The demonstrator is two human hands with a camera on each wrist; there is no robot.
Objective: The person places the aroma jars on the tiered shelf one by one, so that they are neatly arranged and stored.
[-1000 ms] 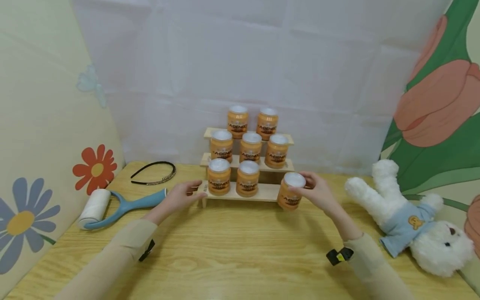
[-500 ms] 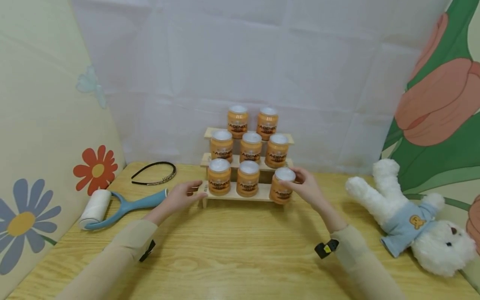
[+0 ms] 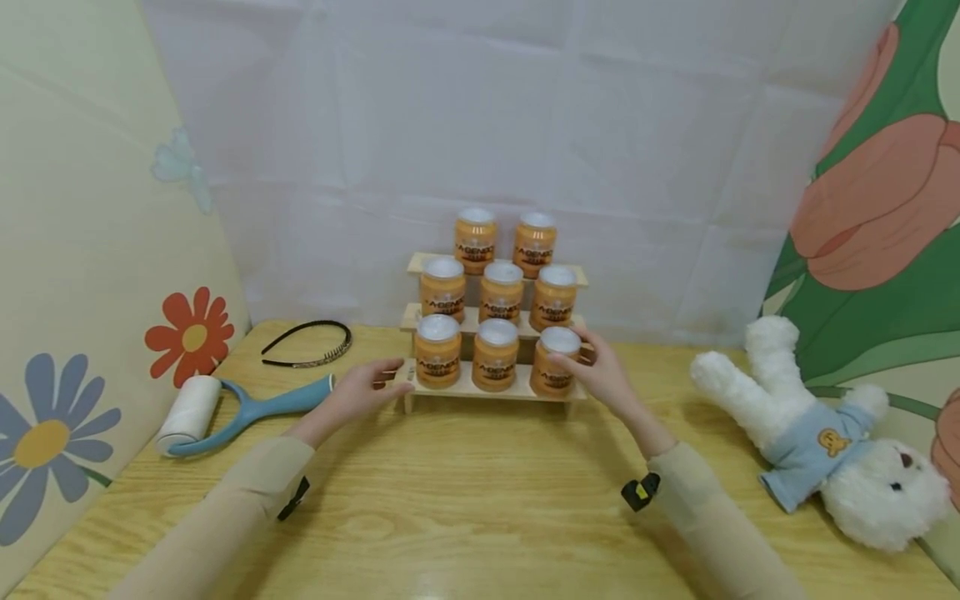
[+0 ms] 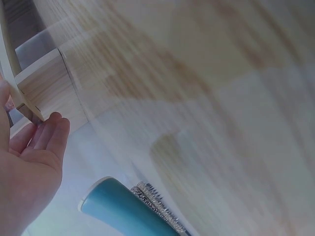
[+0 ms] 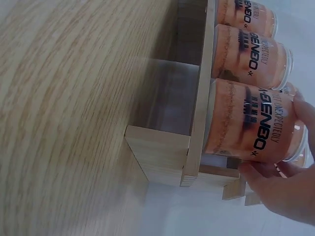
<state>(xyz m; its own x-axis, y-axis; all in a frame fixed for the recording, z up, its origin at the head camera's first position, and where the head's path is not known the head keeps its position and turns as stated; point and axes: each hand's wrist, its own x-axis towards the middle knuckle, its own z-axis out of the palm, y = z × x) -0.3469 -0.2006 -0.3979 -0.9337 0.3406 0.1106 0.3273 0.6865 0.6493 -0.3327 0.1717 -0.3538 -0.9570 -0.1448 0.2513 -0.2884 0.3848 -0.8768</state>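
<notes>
My right hand (image 3: 600,371) holds an orange labelled jar (image 3: 553,373) at the right end of the bottom shelf, thumb in front and fingers around its right side. In the right wrist view this jar (image 5: 251,120) stands upright with its base at the board. At the rack's left end my left hand (image 3: 369,390) grips the bottom board, with thumb and fingers either side of its end; the left wrist view shows fingers against the board end (image 4: 30,112). The three-step wooden rack (image 3: 480,393) bears three jars on the bottom, three in the middle and two on top.
A blue-handled lint roller (image 3: 258,410) lies left on the wooden table (image 3: 465,500), with a black headband (image 3: 324,360) behind it. On the right lies a white plush toy (image 3: 817,446) in a blue shirt. A white cloth (image 3: 465,108) hangs behind the rack.
My right hand has carried its jar leftward and slightly back, from the rack's right front edge into line with the other two bottom jars. My left hand has stayed at the rack's left end.
</notes>
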